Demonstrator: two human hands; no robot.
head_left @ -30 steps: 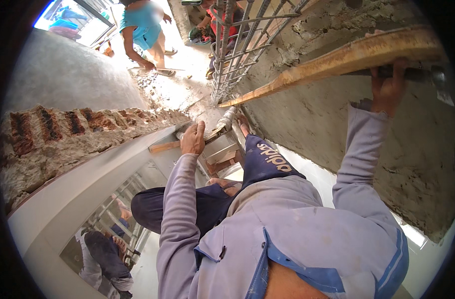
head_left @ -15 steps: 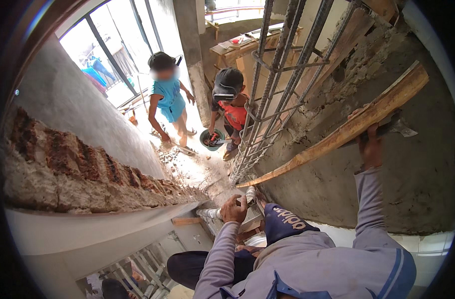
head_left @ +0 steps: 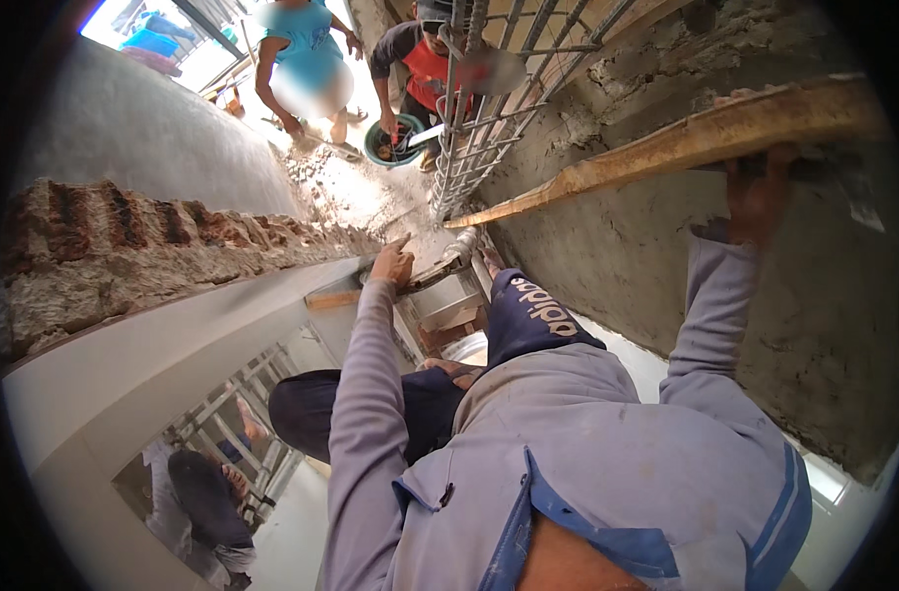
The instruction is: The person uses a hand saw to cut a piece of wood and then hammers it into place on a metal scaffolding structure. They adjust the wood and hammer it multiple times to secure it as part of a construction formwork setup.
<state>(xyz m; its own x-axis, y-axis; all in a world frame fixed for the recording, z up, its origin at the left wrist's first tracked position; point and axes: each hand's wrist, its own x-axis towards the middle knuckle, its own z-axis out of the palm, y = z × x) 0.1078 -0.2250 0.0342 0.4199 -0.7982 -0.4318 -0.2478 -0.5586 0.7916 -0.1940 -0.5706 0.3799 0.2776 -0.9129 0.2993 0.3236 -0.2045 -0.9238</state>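
My right hand point(head_left: 760, 197) is raised at the right, closed round the lower edge of a long, rough wooden board point(head_left: 656, 148). The board slants from the steel bars up to the right, along a wall of wet grey mortar point(head_left: 656, 246). Beside that hand the metal blade of a trowel-like tool point(head_left: 856, 197) shows; its handle is hidden. My left hand point(head_left: 393, 264) is held out at centre, its index finger stretched toward the rubble floor and nothing seen in it. Just right of it lies a pale, crusted pipe point(head_left: 459, 246).
A cage of ribbed steel bars point(head_left: 479, 118) rises at top centre. Beyond, a person in blue point(head_left: 297, 30) stands and a person in red and black point(head_left: 420, 69) reaches into a green bucket point(head_left: 392, 140). A broken brick edge point(head_left: 125, 256) runs along the left, above a lower space with railings.
My view has tipped lower, so the co-workers sit higher in the picture. My left hand has moved left and its index finger now points outward. The right hand stays on the board.
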